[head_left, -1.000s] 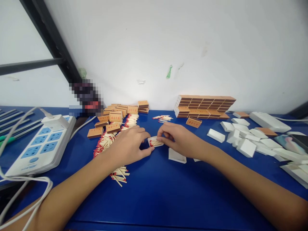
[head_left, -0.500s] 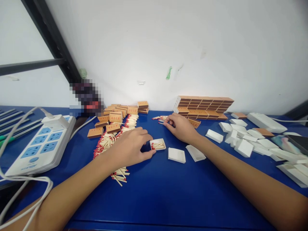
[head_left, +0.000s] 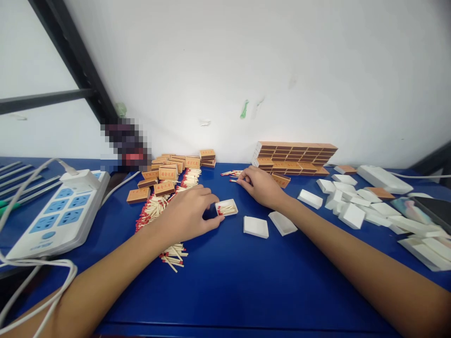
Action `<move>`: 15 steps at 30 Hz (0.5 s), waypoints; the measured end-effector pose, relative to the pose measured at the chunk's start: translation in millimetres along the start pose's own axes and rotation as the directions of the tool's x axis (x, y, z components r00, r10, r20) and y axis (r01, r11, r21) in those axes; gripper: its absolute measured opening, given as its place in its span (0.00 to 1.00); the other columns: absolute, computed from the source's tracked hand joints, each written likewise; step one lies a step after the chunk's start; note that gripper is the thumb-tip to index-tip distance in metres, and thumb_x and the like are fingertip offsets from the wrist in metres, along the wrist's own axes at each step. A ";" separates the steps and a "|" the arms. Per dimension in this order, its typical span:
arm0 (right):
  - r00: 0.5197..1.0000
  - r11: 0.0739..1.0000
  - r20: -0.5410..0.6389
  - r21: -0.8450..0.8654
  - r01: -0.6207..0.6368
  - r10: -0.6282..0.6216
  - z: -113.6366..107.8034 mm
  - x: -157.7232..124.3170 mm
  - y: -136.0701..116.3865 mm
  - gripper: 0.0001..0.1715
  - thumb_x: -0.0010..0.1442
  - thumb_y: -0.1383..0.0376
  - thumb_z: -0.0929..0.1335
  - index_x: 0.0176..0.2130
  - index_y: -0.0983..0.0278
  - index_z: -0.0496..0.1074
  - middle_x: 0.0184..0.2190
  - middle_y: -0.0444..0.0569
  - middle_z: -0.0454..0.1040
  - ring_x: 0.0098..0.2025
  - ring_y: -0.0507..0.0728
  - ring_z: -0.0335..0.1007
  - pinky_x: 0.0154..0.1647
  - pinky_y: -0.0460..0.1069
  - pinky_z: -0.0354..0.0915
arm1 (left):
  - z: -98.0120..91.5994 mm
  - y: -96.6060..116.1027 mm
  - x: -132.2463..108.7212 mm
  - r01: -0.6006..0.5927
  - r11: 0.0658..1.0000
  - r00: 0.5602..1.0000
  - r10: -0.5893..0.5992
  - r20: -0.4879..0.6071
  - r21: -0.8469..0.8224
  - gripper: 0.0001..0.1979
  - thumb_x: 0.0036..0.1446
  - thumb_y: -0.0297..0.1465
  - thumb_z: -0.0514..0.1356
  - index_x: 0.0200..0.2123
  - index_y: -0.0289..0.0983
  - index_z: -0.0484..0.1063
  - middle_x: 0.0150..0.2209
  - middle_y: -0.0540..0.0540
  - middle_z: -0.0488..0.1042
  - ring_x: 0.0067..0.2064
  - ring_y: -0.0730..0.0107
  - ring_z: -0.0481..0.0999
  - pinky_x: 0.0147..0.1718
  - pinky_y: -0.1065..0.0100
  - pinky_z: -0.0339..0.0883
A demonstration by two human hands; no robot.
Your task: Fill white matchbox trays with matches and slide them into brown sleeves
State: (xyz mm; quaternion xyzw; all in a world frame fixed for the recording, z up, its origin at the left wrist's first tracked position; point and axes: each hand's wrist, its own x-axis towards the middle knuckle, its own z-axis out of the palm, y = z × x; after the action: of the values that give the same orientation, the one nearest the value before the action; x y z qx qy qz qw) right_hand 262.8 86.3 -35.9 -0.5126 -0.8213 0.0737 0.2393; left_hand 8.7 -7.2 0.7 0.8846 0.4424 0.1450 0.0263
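Note:
My left hand (head_left: 193, 211) is closed on the end of a small white matchbox tray (head_left: 237, 211), thumb on the near side and fingers on the far side. Inside the tray lie several matches (head_left: 227, 207) with red heads pointing left. A pinch of my right hand's (head_left: 259, 184) fingertips holds a match (head_left: 233, 180), its red head sticking out to the left. Just behind it is a small loose group of matches (head_left: 232, 173). Two more white trays (head_left: 256, 226) rest on the blue table between my forearms. A large heap of matches (head_left: 151, 211) is partly hidden behind my left hand.
Brown matchboxes (head_left: 168, 173) are piled at the back left, and a neat stack of matchboxes (head_left: 296, 157) stands against the wall. White trays (head_left: 352, 216) lie scattered at right. A power strip (head_left: 63, 211) with loose white cables (head_left: 52, 267) occupies the left side.
The whole view has shifted slightly left. A match now shows clearly between my right fingertips, beside the small group. My left hand keeps hold of the tray, which has moved very little.

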 end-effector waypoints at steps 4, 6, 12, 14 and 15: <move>0.997 0.999 0.062 0.002 0.051 -0.051 -6.0 -5.9 -1.0 0.06 0.72 0.66 0.67 0.39 0.62 0.71 0.39 0.50 0.73 0.38 0.58 0.69 0.40 0.52 0.61 | -0.9 0.5 0.7 0.037 0.998 0.999 -0.036 -0.022 0.041 0.13 0.66 0.40 0.64 0.46 0.38 0.81 0.38 0.44 0.79 0.43 0.57 0.78 0.41 0.59 0.70; 0.994 0.996 0.060 0.009 0.087 -0.088 -7.1 -8.3 -1.0 0.05 0.72 0.64 0.67 0.41 0.62 0.71 0.40 0.50 0.73 0.39 0.58 0.69 0.40 0.51 0.61 | -0.9 0.4 0.8 0.052 0.998 0.998 -0.050 -0.027 0.047 0.13 0.66 0.40 0.65 0.46 0.38 0.81 0.38 0.44 0.79 0.44 0.56 0.78 0.42 0.58 0.70; 0.990 0.997 0.113 0.008 0.079 -0.079 -3.1 -6.7 0.8 0.06 0.72 0.65 0.66 0.40 0.61 0.69 0.41 0.51 0.74 0.40 0.59 0.70 0.40 0.51 0.62 | 0.9 -1.1 0.5 0.060 0.997 0.998 -0.059 -0.028 0.048 0.14 0.65 0.41 0.65 0.47 0.38 0.81 0.39 0.44 0.80 0.44 0.56 0.78 0.42 0.59 0.70; 0.989 0.998 0.132 0.003 0.061 -0.061 -4.3 -6.2 0.8 0.07 0.73 0.65 0.66 0.39 0.61 0.69 0.42 0.52 0.74 0.41 0.59 0.71 0.41 0.52 0.63 | 1.1 -1.4 0.4 0.055 0.997 0.998 -0.054 -0.024 0.047 0.14 0.65 0.41 0.65 0.47 0.38 0.81 0.39 0.44 0.80 0.44 0.56 0.78 0.41 0.59 0.70; 0.989 0.998 0.137 0.006 0.059 -0.059 -6.2 -6.7 0.0 0.07 0.73 0.65 0.66 0.39 0.61 0.69 0.42 0.52 0.74 0.41 0.59 0.71 0.41 0.52 0.63 | 1.0 -1.4 0.3 0.055 0.997 0.998 -0.054 -0.022 0.047 0.14 0.65 0.41 0.65 0.47 0.38 0.81 0.39 0.43 0.80 0.44 0.56 0.78 0.41 0.59 0.70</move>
State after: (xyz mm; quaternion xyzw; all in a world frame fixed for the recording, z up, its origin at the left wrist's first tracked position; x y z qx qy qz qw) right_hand 268.0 79.6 -32.6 -0.4816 -0.8505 0.1024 0.1848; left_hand 8.1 -6.0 -0.4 0.8709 0.4701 0.1430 0.0045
